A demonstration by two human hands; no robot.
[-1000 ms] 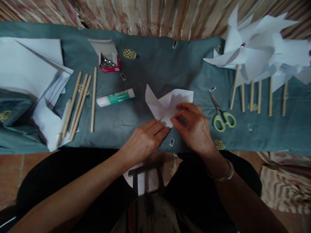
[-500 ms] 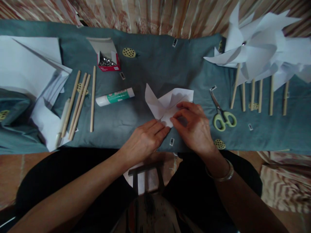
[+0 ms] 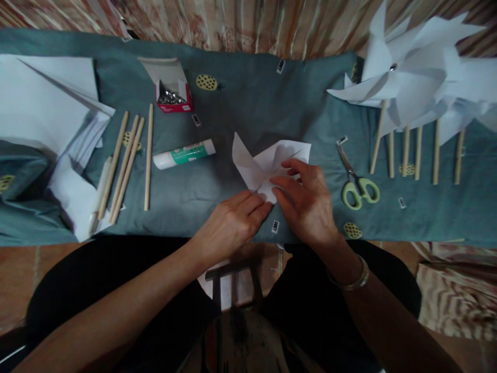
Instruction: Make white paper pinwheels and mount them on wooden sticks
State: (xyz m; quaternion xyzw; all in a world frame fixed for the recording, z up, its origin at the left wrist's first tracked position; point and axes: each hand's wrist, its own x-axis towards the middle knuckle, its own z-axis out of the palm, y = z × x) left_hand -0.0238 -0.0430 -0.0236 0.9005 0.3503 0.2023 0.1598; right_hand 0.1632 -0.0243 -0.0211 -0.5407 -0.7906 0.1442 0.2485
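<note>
I count one folded white paper (image 3: 264, 173), one glue stick (image 3: 185, 154), one pair of scissors (image 3: 351, 172), four loose wooden sticks (image 3: 148, 160) and six pinwheel sticks (image 3: 436, 155). The paper lies at both grips' fingertips: the left grip (image 3: 233, 220), fingers together, presses its near edge; the right grip (image 3: 310, 207), fingers spread, touches its right side. Whether either pinches it, I cannot tell. Beyond the left grip, one open red box (image 3: 174, 107) holds small metal pieces (image 3: 170, 97).

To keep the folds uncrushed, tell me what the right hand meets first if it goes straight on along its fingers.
Probably the raised left flap of the white pinwheel paper, though the right hand's height above it is unclear.
</note>
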